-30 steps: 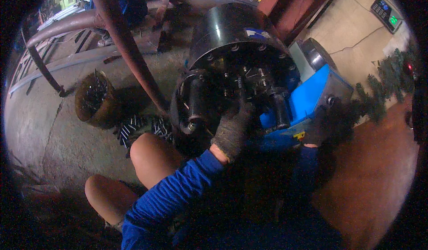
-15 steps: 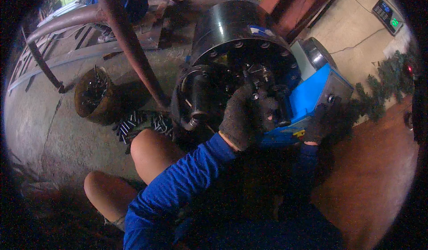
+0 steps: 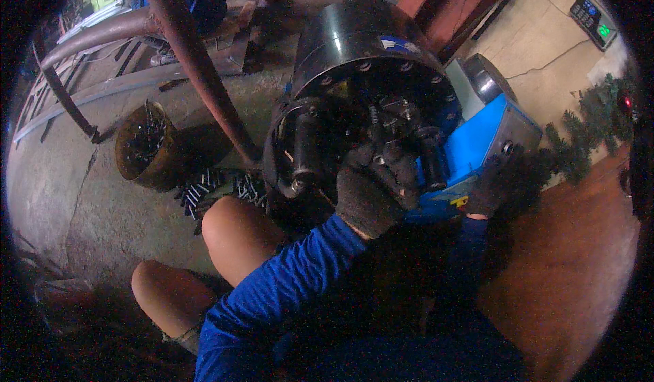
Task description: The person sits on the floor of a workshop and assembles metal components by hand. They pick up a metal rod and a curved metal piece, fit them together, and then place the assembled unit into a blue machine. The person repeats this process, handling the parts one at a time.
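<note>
My left hand (image 3: pixel 373 194), in a dark knit glove, is in front of the black machine head (image 3: pixel 364 119), its fingers curled together. Between them shows a small shiny metal piece (image 3: pixel 379 159), most of it hidden by the glove. Just beyond the fingers are dark clamp-like parts (image 3: pixel 398 113) inside the machine's round opening. My right hand (image 3: pixel 501 186), also gloved, rests at the blue machine housing (image 3: pixel 466 140), close under a round knob (image 3: pixel 507 148) on its grey side panel. Shadow hides the right fingers. A black cylinder (image 3: pixel 300 147) stands left of the opening.
Left of my knees, short metal rods (image 3: pixel 194 194) lie piled on the concrete floor. A rusty bucket (image 3: pixel 126 151) with metal pieces stands farther left. A rusty pipe frame (image 3: pixel 197 68) rises beside the machine. Green tinsel (image 3: pixel 579 136) and a digital display (image 3: pixel 594 22) are at the right.
My left hand has turned and drawn slightly down, and the shiny piece in its fingers has shifted down and left. The right hand stays beside the knob.
</note>
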`<state>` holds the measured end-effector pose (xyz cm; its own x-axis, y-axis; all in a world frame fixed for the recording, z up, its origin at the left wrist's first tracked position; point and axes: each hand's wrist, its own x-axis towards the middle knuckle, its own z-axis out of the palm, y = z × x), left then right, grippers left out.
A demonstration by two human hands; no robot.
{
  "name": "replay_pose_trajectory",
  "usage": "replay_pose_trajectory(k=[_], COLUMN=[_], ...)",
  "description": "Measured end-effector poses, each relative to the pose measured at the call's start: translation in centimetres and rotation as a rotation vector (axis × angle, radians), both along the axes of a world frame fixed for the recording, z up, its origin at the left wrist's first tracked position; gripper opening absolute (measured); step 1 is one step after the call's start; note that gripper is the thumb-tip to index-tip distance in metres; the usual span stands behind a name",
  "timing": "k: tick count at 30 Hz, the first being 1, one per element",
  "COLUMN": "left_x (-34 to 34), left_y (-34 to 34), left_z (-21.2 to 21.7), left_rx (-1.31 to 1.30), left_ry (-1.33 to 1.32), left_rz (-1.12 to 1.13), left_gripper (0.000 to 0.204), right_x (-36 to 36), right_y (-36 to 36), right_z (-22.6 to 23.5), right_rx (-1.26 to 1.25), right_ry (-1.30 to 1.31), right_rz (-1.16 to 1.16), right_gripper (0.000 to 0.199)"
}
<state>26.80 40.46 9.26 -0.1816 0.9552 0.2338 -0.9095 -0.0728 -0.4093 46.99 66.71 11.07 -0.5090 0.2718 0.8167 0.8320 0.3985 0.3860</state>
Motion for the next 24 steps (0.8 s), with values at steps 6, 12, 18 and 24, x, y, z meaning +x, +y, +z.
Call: replay_pose_trajectory(k=[6, 12, 18, 24], left_x=[0.3, 2.2, 4.8, 5.1], left_y=[-0.1, -0.6, -2.6, -9.2], left_z=[-0.3, 2.3, 0.7, -2.7], left_rx=[-0.032, 0.197, 0.051, -0.388], left_ry=[0.045, -0.191, 0.320, 0.964], left_rz=[0.116, 0.026, 0.163, 0.085], left_gripper=[0.031, 0.029, 0.030, 0.032], right_x=[-1.3, -0.4, -0.6, -0.2], right_y=[-2.1, -0.9, -0.9, -0.5], right_z=[0.9, 0.2, 0.6, 0.2], right_rx=[-0.083, 0.051, -0.099, -0.041], right_ry=[0.161, 0.074, 0.144, 0.093], right_rz=[0.214, 0.199, 0.105, 0.153], right_gripper=[0.041, 0.043, 0.042, 0.038])
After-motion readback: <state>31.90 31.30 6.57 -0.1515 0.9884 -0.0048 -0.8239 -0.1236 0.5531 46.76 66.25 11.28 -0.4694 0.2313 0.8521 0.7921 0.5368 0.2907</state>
